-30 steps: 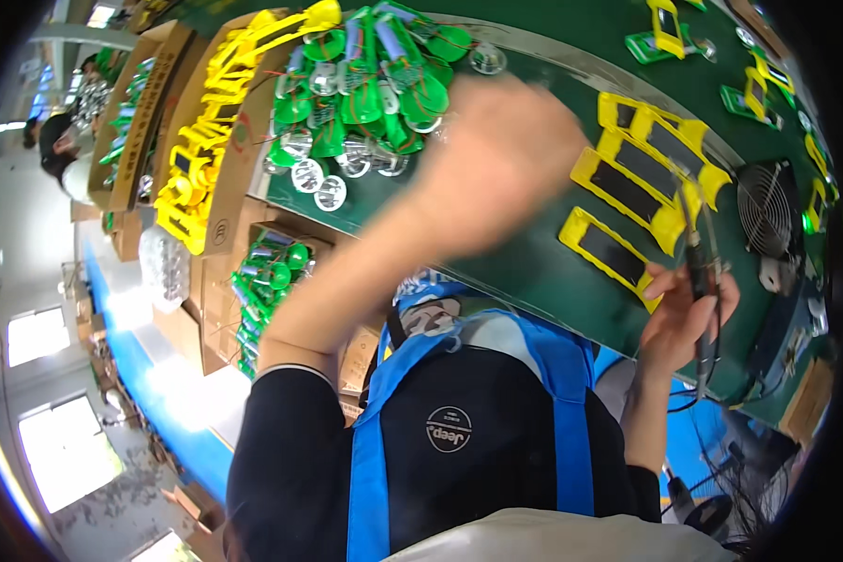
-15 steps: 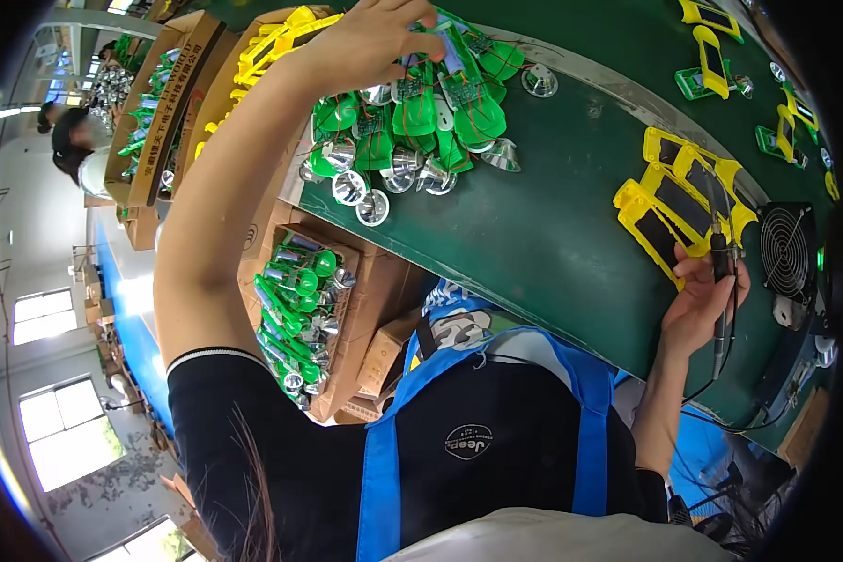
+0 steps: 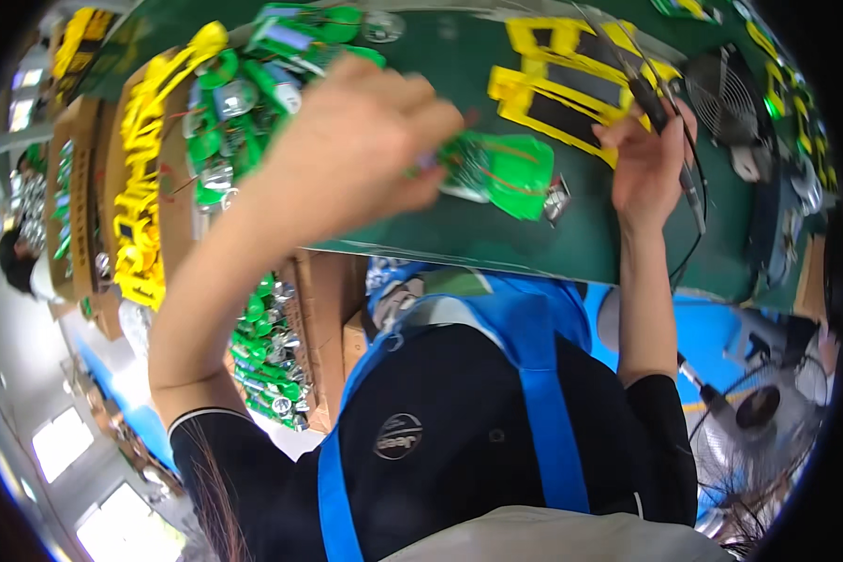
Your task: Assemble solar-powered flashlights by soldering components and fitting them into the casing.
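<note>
Green plastic is the story in the head view: the left hand [image 3: 361,140], blurred, has its grip pinched together on the near end of a green part [image 3: 501,169] that lies low over the dark green table [image 3: 459,234], just left of centre. Right hand [image 3: 648,159] is wrapped tight around a thin dark tool [image 3: 660,112] with a cable trailing off it, tip slanting up over the yellow frames [image 3: 557,80] at the table's far side. Off to the left, a heap of green parts [image 3: 234,122] with round silver pieces, and a yellow stack [image 3: 140,187] in a cardboard box [image 3: 183,244]. Right of the tool sits a small black fan [image 3: 721,94].
</note>
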`<state>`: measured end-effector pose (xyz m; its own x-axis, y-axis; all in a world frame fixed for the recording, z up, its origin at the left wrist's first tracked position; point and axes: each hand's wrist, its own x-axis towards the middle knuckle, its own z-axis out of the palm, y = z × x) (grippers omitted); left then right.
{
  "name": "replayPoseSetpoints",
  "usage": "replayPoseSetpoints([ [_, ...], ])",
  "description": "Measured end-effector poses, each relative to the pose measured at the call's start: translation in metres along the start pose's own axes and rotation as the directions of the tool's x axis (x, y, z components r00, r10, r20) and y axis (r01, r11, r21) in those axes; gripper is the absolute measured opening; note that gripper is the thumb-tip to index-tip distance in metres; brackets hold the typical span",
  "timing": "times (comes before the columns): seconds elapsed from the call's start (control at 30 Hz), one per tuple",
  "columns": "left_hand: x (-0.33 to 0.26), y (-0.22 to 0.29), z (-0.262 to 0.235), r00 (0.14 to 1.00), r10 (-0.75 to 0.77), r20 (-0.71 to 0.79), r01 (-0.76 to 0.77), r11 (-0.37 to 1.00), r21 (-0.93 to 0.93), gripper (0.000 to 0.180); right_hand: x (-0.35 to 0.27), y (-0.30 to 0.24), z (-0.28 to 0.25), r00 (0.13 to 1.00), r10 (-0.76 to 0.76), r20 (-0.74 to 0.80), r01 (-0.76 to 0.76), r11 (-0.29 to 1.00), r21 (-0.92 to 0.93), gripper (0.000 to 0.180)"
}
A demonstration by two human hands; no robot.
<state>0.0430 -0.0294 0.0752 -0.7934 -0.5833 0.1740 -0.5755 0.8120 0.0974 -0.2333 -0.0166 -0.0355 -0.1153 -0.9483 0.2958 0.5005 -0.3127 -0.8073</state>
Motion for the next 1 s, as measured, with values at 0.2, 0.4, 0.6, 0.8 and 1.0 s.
replayPoseSetpoints([
  [0.2,0.05,0.047,0.072,0.999,0.045,0.031,-0.042,0.995,-0.093,0.023,-0.002,-0.058,-0.028,0.96,-0.252,0.124,0.274,0.935,-0.224,0.032],
  [0.4,0.057,0.065,0.079,0.928,-0.361,-0.096,0.251,0.792,-0.557,0.017,-0.07,-0.092,-0.059,0.993,-0.12,-0.014,0.117,0.982,-0.147,0.025],
  [0.6,0.054,0.068,0.084,0.93,-0.357,-0.09,0.253,0.798,-0.546,0.012,-0.097,-0.068,-0.078,0.969,0.06,-0.239,-0.055,0.998,0.026,0.021],
  [0.8,0.061,0.05,0.087,0.987,-0.159,-0.027,0.124,0.855,-0.503,0.009,-0.092,-0.064,-0.071,0.97,0.057,-0.238,-0.073,0.996,-0.059,0.021],
  [1.0,0.065,0.039,0.085,0.993,-0.074,0.094,0.114,0.819,-0.562,0.009,-0.093,-0.066,-0.07,0.967,0.047,-0.249,-0.069,0.994,-0.08,0.02],
])
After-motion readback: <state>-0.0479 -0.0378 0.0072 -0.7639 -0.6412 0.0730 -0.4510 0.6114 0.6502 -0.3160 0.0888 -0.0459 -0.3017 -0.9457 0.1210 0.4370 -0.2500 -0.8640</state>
